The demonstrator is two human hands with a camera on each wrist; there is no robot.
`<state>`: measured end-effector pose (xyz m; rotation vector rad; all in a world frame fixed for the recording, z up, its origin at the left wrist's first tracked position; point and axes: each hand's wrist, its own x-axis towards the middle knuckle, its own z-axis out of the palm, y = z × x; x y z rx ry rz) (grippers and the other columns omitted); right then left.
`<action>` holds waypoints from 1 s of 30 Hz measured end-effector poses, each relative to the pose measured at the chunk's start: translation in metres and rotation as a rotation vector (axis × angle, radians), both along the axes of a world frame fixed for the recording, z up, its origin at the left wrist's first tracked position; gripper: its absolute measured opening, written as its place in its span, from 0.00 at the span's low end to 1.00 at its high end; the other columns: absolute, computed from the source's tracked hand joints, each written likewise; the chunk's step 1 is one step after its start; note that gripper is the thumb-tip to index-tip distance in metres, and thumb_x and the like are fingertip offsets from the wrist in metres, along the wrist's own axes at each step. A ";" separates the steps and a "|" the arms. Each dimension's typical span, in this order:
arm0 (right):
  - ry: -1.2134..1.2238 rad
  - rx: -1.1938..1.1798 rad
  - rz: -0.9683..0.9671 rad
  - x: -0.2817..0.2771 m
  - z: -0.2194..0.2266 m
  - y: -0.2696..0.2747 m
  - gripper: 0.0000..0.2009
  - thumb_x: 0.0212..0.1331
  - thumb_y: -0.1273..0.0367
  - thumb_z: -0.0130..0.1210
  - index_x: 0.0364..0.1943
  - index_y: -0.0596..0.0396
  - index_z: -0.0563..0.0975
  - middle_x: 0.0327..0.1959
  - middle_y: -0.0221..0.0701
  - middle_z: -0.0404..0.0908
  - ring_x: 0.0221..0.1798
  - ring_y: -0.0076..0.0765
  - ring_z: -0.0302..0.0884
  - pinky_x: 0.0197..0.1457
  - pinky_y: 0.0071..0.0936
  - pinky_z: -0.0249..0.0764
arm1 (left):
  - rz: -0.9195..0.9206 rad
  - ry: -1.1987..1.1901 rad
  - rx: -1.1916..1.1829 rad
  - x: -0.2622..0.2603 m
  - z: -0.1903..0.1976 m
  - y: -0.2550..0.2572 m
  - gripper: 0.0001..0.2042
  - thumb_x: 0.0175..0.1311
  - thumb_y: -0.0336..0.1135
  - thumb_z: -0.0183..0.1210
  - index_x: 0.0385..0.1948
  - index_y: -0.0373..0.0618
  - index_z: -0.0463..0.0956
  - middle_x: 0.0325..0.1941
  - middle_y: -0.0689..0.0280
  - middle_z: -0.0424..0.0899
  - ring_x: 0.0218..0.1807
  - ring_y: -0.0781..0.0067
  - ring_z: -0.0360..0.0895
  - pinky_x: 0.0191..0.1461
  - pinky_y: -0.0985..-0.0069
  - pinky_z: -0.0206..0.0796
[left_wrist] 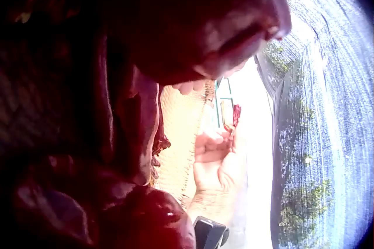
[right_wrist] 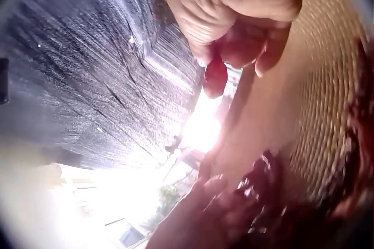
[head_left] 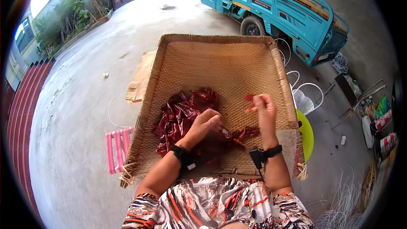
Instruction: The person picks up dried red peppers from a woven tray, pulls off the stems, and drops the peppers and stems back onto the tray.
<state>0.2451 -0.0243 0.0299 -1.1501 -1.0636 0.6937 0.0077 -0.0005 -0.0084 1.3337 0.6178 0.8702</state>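
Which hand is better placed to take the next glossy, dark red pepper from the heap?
Likely the left hand: it is right at the heap of peppers, though whether it already grips one is unclear. The right hand is off to the side, pinching a small red piece.

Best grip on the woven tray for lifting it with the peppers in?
Both long side rims, left and right, from outside, toward the person's end. They're thick and stand above the woven floor; the peppers lie mostly in that half, so it should balance better.
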 end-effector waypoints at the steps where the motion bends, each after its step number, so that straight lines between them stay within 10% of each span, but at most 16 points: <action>1: -0.032 0.068 -0.122 0.011 0.009 -0.002 0.07 0.66 0.66 0.55 0.38 0.54 0.76 0.30 0.25 0.77 0.27 0.18 0.74 0.35 0.16 0.71 | 0.020 0.005 0.033 0.000 0.001 -0.001 0.11 0.72 0.39 0.52 0.45 0.40 0.72 0.35 0.66 0.79 0.37 0.77 0.78 0.43 0.79 0.73; 5: -0.131 0.326 -0.577 0.063 0.019 -0.010 0.11 0.66 0.64 0.55 0.40 0.58 0.76 0.35 0.29 0.79 0.34 0.26 0.76 0.38 0.23 0.72 | 0.368 0.240 0.706 0.003 -0.009 0.000 0.07 0.69 0.31 0.54 0.44 0.39 0.73 0.39 0.63 0.78 0.34 0.76 0.78 0.38 0.80 0.72; 9: -0.592 0.163 -1.131 0.101 0.017 -0.026 0.13 0.62 0.64 0.58 0.42 0.61 0.76 0.40 0.39 0.80 0.35 0.39 0.80 0.41 0.33 0.75 | 0.887 0.668 1.124 0.001 0.034 -0.011 0.14 0.58 0.26 0.57 0.47 0.44 0.72 0.48 0.57 0.75 0.51 0.60 0.73 0.60 0.63 0.62; 12: -0.626 -0.016 -1.313 0.105 0.009 -0.027 0.15 0.60 0.66 0.57 0.46 0.60 0.75 0.47 0.42 0.79 0.49 0.48 0.75 0.54 0.44 0.69 | 0.942 0.978 0.974 -0.004 0.024 -0.007 0.19 0.58 0.32 0.58 0.53 0.49 0.72 0.60 0.54 0.69 0.65 0.49 0.61 0.71 0.51 0.43; 21: -0.625 0.194 -0.789 0.064 -0.003 -0.005 0.12 0.62 0.69 0.52 0.46 0.60 0.75 0.45 0.40 0.78 0.51 0.47 0.73 0.56 0.40 0.68 | 0.712 1.208 0.877 -0.010 -0.002 0.003 0.22 0.62 0.45 0.57 0.60 0.57 0.71 0.64 0.62 0.71 0.70 0.50 0.57 0.71 0.41 0.35; 30: -0.530 0.011 0.124 -0.023 0.012 -0.008 0.11 0.62 0.68 0.57 0.45 0.58 0.76 0.42 0.34 0.80 0.41 0.32 0.79 0.44 0.27 0.76 | 0.740 0.711 1.071 -0.004 0.027 -0.006 0.12 0.60 0.32 0.59 0.46 0.51 0.80 0.50 0.65 0.82 0.61 0.58 0.70 0.69 0.60 0.52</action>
